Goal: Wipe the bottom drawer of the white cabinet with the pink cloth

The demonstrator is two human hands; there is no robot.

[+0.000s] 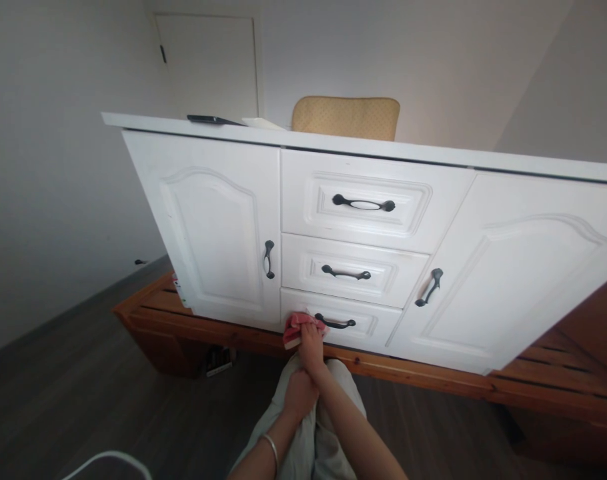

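My right hand (311, 345) presses a red and white cloth (297, 328) against the left part of the bottom drawer (368, 327), just beside its dark metal handle (337, 323). The fingers are bent over the cloth and partly sunk in it. Just below, my left hand (300, 393) is curled closed against my right wrist, with a bangle on its forearm. Its fingertips are hidden, so whatever it may hold does not show. Above the bottom drawer are a middle drawer (316, 263) and a top drawer (296, 193), both closed.
White cabinet doors (208, 227) flank the drawers. The cabinet stands on a slatted wooden bench (408, 373). A dark flat object (208, 120) lies on the cabinet's top, and a tan chair back (346, 117) rises behind. A white cable (108, 455) curves at lower left.
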